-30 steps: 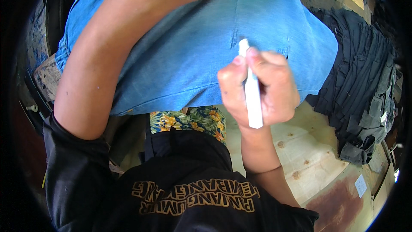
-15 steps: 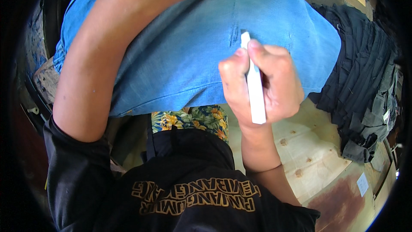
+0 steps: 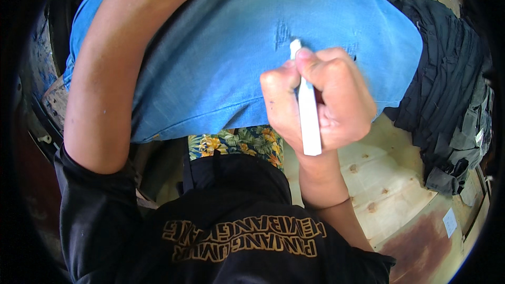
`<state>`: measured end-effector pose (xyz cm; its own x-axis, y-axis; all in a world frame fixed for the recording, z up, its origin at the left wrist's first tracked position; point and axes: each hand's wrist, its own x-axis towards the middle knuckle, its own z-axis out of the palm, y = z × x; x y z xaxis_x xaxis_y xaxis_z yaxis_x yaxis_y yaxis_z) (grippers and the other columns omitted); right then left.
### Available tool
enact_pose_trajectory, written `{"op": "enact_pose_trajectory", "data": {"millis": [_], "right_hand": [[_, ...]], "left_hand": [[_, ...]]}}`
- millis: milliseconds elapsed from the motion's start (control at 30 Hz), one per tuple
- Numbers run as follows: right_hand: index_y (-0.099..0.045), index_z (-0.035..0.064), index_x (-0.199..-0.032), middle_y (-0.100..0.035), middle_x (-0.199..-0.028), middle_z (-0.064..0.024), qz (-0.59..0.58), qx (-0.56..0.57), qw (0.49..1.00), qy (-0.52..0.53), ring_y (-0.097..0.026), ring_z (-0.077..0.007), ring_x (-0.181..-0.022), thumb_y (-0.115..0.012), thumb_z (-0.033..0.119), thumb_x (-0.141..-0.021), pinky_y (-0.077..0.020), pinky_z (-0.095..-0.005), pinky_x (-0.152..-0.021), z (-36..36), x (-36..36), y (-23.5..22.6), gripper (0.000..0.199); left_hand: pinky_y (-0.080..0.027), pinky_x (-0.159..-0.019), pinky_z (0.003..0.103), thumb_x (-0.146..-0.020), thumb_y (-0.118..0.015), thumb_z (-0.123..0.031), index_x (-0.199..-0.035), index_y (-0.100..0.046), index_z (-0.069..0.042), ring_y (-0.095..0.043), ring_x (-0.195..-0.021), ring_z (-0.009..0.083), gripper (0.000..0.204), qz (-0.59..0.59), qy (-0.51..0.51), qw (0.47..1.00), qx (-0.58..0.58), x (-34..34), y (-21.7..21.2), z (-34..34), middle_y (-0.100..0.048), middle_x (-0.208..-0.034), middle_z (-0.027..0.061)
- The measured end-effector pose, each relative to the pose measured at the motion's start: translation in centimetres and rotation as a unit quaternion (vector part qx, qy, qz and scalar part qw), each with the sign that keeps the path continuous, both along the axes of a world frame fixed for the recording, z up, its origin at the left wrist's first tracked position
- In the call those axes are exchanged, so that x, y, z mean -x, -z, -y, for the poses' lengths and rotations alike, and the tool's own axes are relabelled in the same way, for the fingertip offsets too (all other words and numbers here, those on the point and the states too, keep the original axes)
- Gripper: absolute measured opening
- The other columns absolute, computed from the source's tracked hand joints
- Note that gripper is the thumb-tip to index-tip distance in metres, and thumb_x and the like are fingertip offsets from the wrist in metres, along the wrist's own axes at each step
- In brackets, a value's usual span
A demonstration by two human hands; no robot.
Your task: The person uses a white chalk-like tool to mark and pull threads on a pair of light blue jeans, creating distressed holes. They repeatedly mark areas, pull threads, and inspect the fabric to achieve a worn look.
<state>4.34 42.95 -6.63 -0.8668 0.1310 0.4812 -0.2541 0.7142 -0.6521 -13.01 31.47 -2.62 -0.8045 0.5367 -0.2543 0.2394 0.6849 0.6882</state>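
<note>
Light-blue denim (image 3: 221,73) spreads across the upper middle, with a stitched seam along its near edge. Scuffed, frayed-looking patches mark its surface near the middle and a little to the right. My right hand (image 3: 326,94) is closed round a slim white stick-shaped tool (image 3: 310,126), gripped like a pen. Its tip points away from me and lies at or just above the denim beside the middle patch; contact cannot be made out. My left arm (image 3: 105,84) reaches over the denim's left side, and its hand lies beyond the top edge.
Dark folded cloth (image 3: 442,73) is heaped on the right. Below it are a pale wooden board (image 3: 389,179) with knots, a reddish-brown stain (image 3: 415,252) and a small white paper (image 3: 450,223). A worn wooden edge (image 3: 55,100) stands at the left.
My right hand and the white tool have shifted slightly left, with the tip now just right of the middle frayed patch. More of both patches shows. My left arm has drawn a little left.
</note>
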Motion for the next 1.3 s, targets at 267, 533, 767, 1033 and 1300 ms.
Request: {"op": "enact_pose_trajectory", "data": {"millis": [267,533,767,1033,1300], "right_hand": [[-0.066,-0.0022,-0.09,-0.064,-0.069,-0.0091,-0.092,0.15,0.98,0.088,-0.058,-0.0172,-0.053,-0.073,-0.001,-0.079,-0.0502,-0.0289,-0.051,-0.8,0.4,-1.1,0.013],[-0.066,-0.0001,-0.088,-0.063,-0.068,-0.0104,-0.023,-0.03,0.999,0.025,-0.06,-0.0235,-0.052,-0.074,-0.005,-0.075,-0.0515,-0.0322,-0.05,0.6,2.0,-2.0,0.016],[-0.065,-0.001,-0.086,-0.063,-0.07,-0.0078,0.001,-0.039,0.999,0.034,-0.05,-0.0106,-0.054,-0.076,-0.007,-0.078,-0.0425,-0.0255,-0.05,0.6,4.3,-1.8,0.015],[-0.063,0.0011,-0.081,-0.053,-0.064,-0.0086,0.012,-0.067,0.997,0.021,-0.05,-0.023,-0.049,-0.073,-0.009,-0.072,-0.0433,-0.0336,-0.046,0.4,3.0,-1.8,0.016],[-0.065,0.0007,-0.085,-0.058,-0.067,-0.009,0.002,0.01,1.0,0.027,-0.056,-0.0228,-0.051,-0.073,-0.007,-0.073,-0.0466,-0.0327,-0.047,0.5,1.6,-2.7,0.016]], "left_hand": [[-0.054,-0.072,0.035,-0.1,-0.067,-0.058,-0.098,-0.078,0.0,-0.066,-0.074,0.0169,0.059,0.251,0.186,0.943,0.111,3.8,-3.0,1.8,-0.075,-0.082,0.0094],[-0.056,-0.085,0.046,-0.103,-0.063,-0.039,-0.109,-0.076,-0.005,-0.074,-0.098,0.0395,0.037,0.112,0.089,0.989,0.024,2.0,-2.5,2.4,-0.076,-0.101,0.0237],[-0.057,-0.09,0.048,-0.103,-0.063,-0.04,-0.122,-0.073,-0.009,-0.073,-0.102,0.0433,0.037,-0.003,0.051,0.998,-0.036,0.8,0.3,2.0,-0.076,-0.11,0.0225],[-0.057,-0.091,0.048,-0.102,-0.065,-0.037,-0.115,-0.075,-0.006,-0.073,-0.102,0.0433,0.035,-0.05,0.031,0.996,-0.06,0.0,0.2,1.4,-0.076,-0.107,0.0232],[-0.057,-0.093,0.047,-0.103,-0.065,-0.036,-0.121,-0.073,-0.006,-0.073,-0.104,0.0431,0.037,-0.002,0.013,0.997,-0.08,0.2,-0.1,1.4,-0.075,-0.111,0.0255]]}}
